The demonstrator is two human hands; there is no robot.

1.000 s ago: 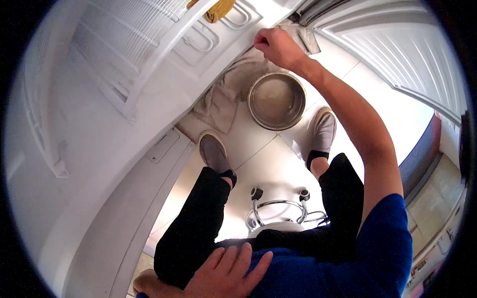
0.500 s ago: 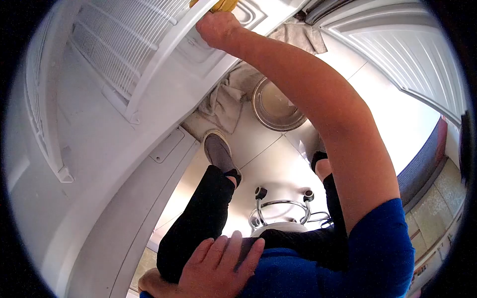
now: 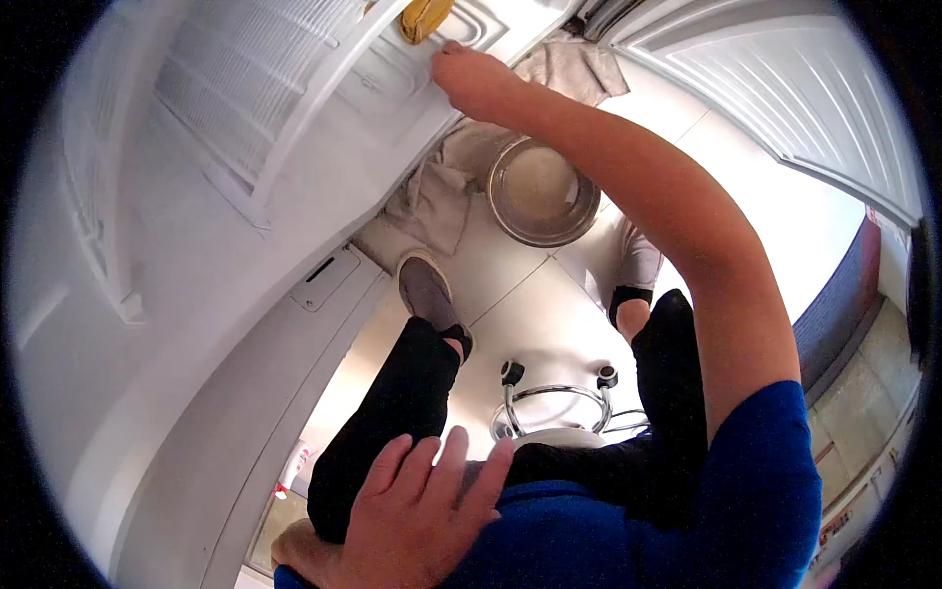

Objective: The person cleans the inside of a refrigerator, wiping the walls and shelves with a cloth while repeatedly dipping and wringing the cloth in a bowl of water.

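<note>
My right hand is at the front edge of the white freezer floor, its fingers curled in. Whatever it holds, if anything, is hidden. A mustard-yellow cloth lies on that floor just beyond the hand, with a small gap between them. Below my right forearm, a round metal basin with cloudy liquid in it stands on the tiles. My left hand rests over my thigh and lap, open, fingers spread, holding nothing.
White wire racks stand upright inside the freezer at left. An open ridged door is at right. Crumpled grey cloths lie along the base. Between my feet and seat is a chrome-legged stool. A dark blue mat is at right.
My right hand has drawn back from the yellow cloth, moving right and slightly toward me; the cloth is left behind. My left hand has shifted slightly upward, staying over my lap.
</note>
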